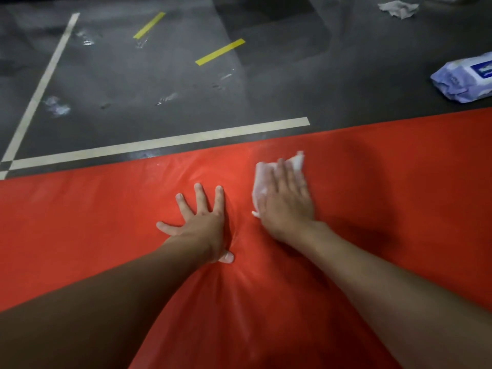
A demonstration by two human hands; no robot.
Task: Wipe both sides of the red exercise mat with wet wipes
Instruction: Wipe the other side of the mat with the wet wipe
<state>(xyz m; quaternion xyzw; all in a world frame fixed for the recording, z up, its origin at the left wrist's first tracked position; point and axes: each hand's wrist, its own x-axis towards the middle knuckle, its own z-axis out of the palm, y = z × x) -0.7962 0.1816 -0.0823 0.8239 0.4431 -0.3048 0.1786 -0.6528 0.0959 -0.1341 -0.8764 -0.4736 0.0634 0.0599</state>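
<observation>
Since it dimples under the flat, spread left hand (199, 222), the one red exercise mat (386, 177) on the floor (159, 83) looks soft, padded and slick; an edge would suit lifting it. The right hand (288, 202), grip released, presses one wet wipe (262, 179) flat on it. One wipe pack (463, 79) and one crumpled wipe (399, 8), probably used, lie beyond.

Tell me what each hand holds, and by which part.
Nothing is gripped. The right hand presses flat on the middle of a wipe; its edges stick out. The left hand lies spread on the mat, holding nothing.
</observation>
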